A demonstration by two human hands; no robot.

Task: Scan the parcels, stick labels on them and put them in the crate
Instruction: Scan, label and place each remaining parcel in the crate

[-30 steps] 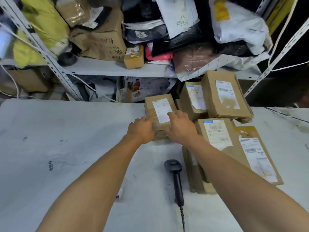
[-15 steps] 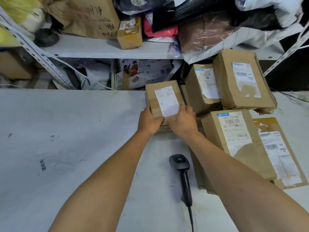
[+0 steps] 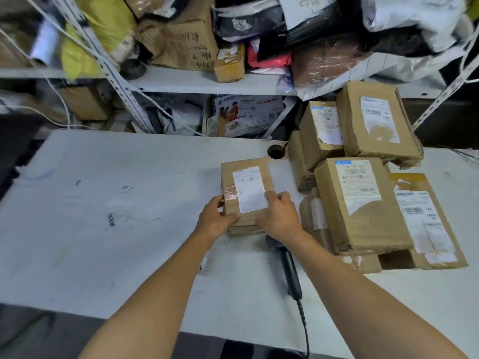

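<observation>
Item: small parcel point(image 3: 246, 193), label up, gripped at its near end by my left hand point(image 3: 216, 218) and right hand point(image 3: 278, 216), fingers curled round it, above the white table point(image 3: 103, 203). Step, I judge: fetching for scanning. Next: reach the scanner point(image 3: 289, 265) lying beneath my right wrist. Surroundings: stacked parcels point(image 3: 363, 203) right; cluttered shelving point(image 3: 194, 81) behind. No crate visible.

A single head-worn camera looks forward and down from above the near edge of a white table point(image 3: 103, 203), close over both forearms (wide-angle, so straight lines bow). It faces the cluttered shelves point(image 3: 197, 82) along the far side; brown parcels point(image 3: 363, 208) fill the right.
</observation>
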